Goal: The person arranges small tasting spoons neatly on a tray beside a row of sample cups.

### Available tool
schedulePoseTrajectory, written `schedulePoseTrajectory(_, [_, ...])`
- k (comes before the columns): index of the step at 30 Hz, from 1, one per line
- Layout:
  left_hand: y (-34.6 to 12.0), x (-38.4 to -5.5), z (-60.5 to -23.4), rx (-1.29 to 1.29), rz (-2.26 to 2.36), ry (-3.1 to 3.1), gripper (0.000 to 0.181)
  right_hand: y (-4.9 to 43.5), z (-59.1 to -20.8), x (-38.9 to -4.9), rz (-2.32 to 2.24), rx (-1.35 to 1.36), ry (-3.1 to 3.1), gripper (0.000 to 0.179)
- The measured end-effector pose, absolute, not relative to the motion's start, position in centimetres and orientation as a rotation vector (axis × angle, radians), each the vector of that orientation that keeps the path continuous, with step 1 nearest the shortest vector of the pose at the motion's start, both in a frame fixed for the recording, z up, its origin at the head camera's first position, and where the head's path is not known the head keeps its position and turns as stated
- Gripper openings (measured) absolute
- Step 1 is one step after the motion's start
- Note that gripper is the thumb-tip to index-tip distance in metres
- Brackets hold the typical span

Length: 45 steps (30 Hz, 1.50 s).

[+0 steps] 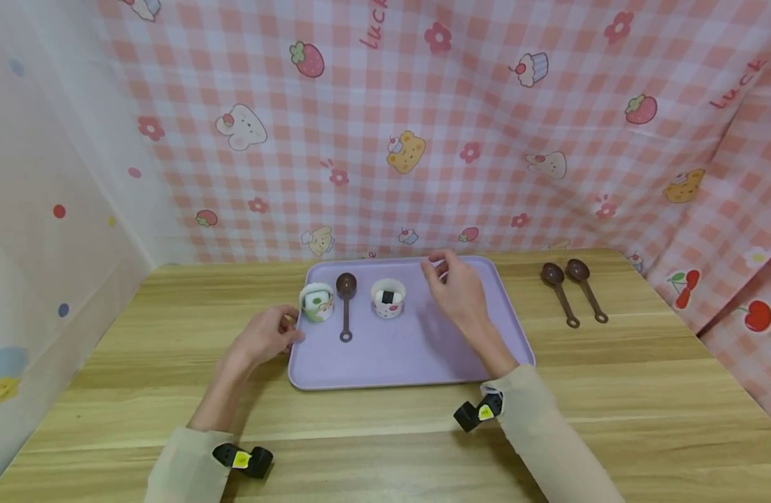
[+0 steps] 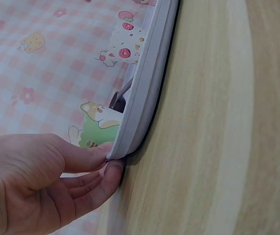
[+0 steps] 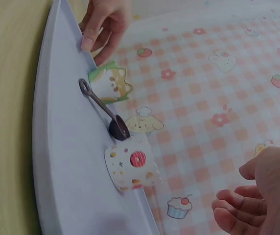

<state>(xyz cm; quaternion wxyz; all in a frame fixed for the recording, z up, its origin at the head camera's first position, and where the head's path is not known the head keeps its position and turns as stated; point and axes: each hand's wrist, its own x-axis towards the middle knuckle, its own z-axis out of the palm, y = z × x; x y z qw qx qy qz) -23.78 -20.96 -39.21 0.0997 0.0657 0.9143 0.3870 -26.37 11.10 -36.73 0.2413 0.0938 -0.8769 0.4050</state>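
Observation:
My left hand (image 1: 264, 337) pinches the left rim of a lilac tray (image 1: 373, 363), thumb on top and fingers beneath in the left wrist view. Just beside that thumb, a green paper cup (image 1: 317, 304) with a dog print holds something white and green. A brown spoon (image 1: 346, 307) lies on the tray to its right, bowl toward the back. Further right stands a white paper cup (image 1: 387, 300) with a donut print, a white and black piece inside. Above the tray's right half hovers my right hand (image 1: 459, 293), fingers loosely bent with nothing between them.
Two more brown spoons, one (image 1: 559, 293) left of the other (image 1: 586, 289), lie on the wooden table (image 1: 385, 433) right of the tray. A pink checked curtain (image 1: 385, 140) hangs along the table's back edge, and a pale sheet (image 1: 52, 209) at its left.

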Motion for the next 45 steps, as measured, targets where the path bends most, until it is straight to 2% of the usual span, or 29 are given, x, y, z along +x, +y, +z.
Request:
schedulePoseTrajectory(13, [-21.0,-23.8,-39.4,0.187,1.142,2.705,0.041,14.5,-36.6,-26.2,1.106,0.265,-2.3,0.023])
schedulePoseTrajectory(33, [-21.0,-23.6,-39.2,0.184,1.147,2.704,0.041,19.9,-37.2,-26.6,1.012,0.138,-2.321,0.023])
schedulePoseTrajectory(45, [-21.0,-23.6,-39.3,0.18,1.147,2.713,0.04,23.4,-37.5,-26.4,0.978,0.116,-2.406,0.031])
